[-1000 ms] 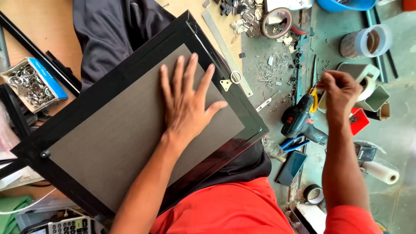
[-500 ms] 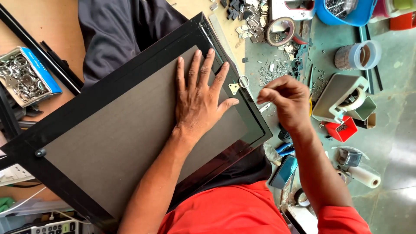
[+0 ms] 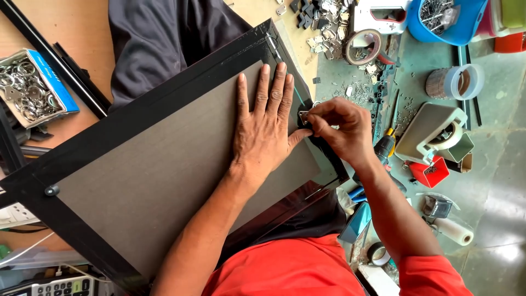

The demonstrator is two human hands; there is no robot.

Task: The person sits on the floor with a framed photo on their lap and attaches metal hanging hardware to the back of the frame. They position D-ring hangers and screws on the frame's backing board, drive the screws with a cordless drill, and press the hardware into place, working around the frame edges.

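Item one, nearest: my lap in a red shirt [image 3: 285, 271], lower middle of the frame, with the lower edge of the frame resting across it.

Item two: black picture frame [image 3: 159, 107], face down, running from lower left to upper middle; grey backing board [image 3: 164, 170] fills it. I judge it rigid and fairly light, the board flat and a little slick. Best held by the black rails, or pressed flat from above.

Item three: my left hand [image 3: 266, 129], fingers spread and palm flat on the board, near the frame's right rail.

Item four: my right hand [image 3: 339, 126], fingers pinching a small metal hanger plate [image 3: 303, 116] against that rail. I take it for thin, hard and easy to drop; pinch it by its edges.

Item five, farther: tape roll [image 3: 364, 46] and loose metal clips [image 3: 323, 24], upper middle; blue tub [image 3: 438, 22], upper right; box of metal rings [image 3: 30, 90], upper left.
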